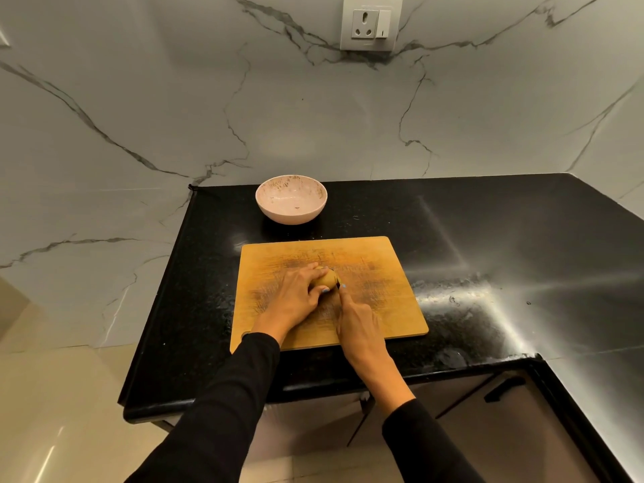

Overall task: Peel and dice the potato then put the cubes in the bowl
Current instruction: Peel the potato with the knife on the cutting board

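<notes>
the potato (326,279) lies on the wooden cutting board (383,273), a little left of the board's middle and near the centre of the frame. the left hand (294,296) comes in from the lower left and cups the potato, fingers curled over its top and left side, thumb tip pressed against its near side. the right hand (359,325) reaches in from the lower right and sits just below and right of the potato; its forefinger is stretched forward so the tip meets the potato's right edge, just beside the left thumb. a thin dark tool seems to lie under that finger against the potato, but it is too hidden to name, and the rest of the right hand's grip cannot be made out. the bowl (291,203) stands on the black counter (488,238) above the board, well apart from both hands. both arms wear black sleeves (223,413).
</notes>
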